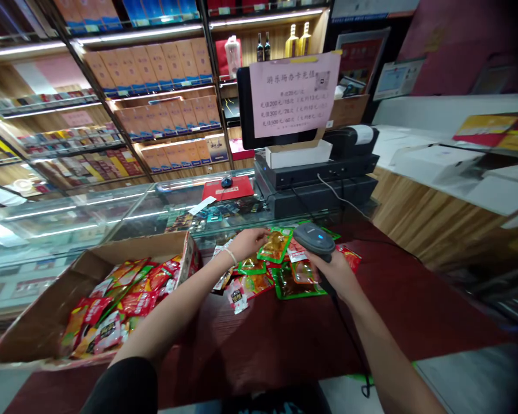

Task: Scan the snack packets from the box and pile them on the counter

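My right hand (337, 271) grips a grey barcode scanner (314, 238), its head pointing down over a pile of snack packets (285, 282) on the dark red counter (406, 305). My left hand (251, 240) reaches across and pinches the edge of a green snack packet (277, 246) at the top of the pile. The scanner's black cable (349, 339) runs back along my right forearm. Green and red packets lie spread between the two hands.
An open cardboard box (43, 322) full of red and green packets sits at the left. Behind the pile stand a till with a monitor and pink notice (293, 95), a receipt printer (354, 141) and a glass display case (90, 218). Shelves of boxed goods fill the back wall.
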Motion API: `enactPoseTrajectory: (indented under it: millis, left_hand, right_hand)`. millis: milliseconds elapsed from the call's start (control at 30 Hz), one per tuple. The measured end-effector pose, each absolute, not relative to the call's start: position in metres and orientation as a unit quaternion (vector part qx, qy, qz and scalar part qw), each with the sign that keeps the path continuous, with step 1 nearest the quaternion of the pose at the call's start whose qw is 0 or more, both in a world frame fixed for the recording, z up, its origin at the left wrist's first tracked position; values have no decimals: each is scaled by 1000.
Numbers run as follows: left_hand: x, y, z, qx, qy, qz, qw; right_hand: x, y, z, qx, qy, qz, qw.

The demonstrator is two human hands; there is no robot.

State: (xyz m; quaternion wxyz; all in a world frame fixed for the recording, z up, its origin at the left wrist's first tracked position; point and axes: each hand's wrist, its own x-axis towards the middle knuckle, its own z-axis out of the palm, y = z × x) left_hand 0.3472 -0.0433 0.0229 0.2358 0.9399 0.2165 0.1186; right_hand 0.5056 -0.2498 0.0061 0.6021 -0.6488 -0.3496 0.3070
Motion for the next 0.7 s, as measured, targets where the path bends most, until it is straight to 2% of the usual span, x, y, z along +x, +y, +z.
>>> enactPoseTrajectory:
  millis: [267, 700]
  left_hand:
    - [200, -31, 60, 887, 324, 216, 249]
    - [-54, -10, 27, 731, 587, 321, 134]
  right_hand:
    - [451, -200, 11, -635, -430, 353, 537]
    - [274, -93, 30, -521, -567, 465, 438]
